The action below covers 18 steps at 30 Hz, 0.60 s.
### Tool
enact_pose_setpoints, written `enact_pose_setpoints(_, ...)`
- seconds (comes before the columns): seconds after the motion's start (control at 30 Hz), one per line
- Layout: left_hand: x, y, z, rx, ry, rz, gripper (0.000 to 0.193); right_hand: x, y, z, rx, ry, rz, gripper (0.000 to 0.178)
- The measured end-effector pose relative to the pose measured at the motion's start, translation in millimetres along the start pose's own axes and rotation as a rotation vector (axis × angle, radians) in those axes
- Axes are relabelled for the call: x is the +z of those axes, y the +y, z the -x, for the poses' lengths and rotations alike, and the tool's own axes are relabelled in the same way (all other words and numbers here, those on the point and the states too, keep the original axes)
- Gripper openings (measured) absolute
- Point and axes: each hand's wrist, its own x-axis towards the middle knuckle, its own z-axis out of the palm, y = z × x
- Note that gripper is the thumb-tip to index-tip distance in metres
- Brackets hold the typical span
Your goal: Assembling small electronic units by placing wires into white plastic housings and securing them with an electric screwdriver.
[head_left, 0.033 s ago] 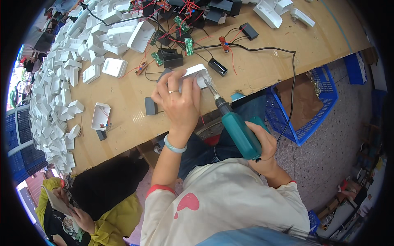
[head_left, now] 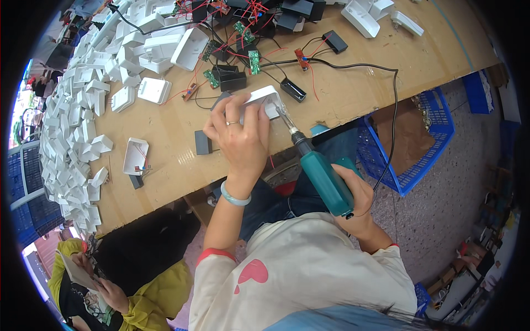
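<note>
My left hand [head_left: 240, 132], ring on one finger and bangle at the wrist, is closed round a white plastic casing [head_left: 270, 95] on the table. Part of the casing is hidden behind my fingers. In my right hand [head_left: 356, 193] is a teal pistol-shaped hand tool [head_left: 327, 182] with a black collar. Its slim metal tip [head_left: 285, 117] reaches the casing's right side, touching or very near it. Close by on the table are a small open black box [head_left: 293, 90] and a flat black piece [head_left: 203, 143].
White casings [head_left: 72, 138] are heaped at the left. Black boxes with red wires and green circuit boards [head_left: 254, 62] pile up at the back. A black cable [head_left: 396, 105] hangs over the table's edge beside a blue basket [head_left: 406, 185]. Another person [head_left: 113, 295] sits lower left.
The teal tool's body has shifted very slightly right and down. My left hand and the casing look the same.
</note>
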Motion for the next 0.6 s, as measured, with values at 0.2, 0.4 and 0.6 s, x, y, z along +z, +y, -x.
enact_pose_setpoints(0.2, 2, 2, 0, -0.002, -0.019, -0.006, 0.013, 8, 7, -5, -0.005, 0.006, 0.01, 0.048)
enact_pose_setpoints(0.4, 2, 2, -1, -0.01, -0.007, 0.0, 0.013, 19, 11, -13, -0.003, 0.02, 0.02, 0.049)
enact_pose_setpoints(0.6, 2, 3, 1, -0.02, -0.015, 0.002, 0.012, 20, 12, -13, 0.02, 0.01, 0.052, 0.047)
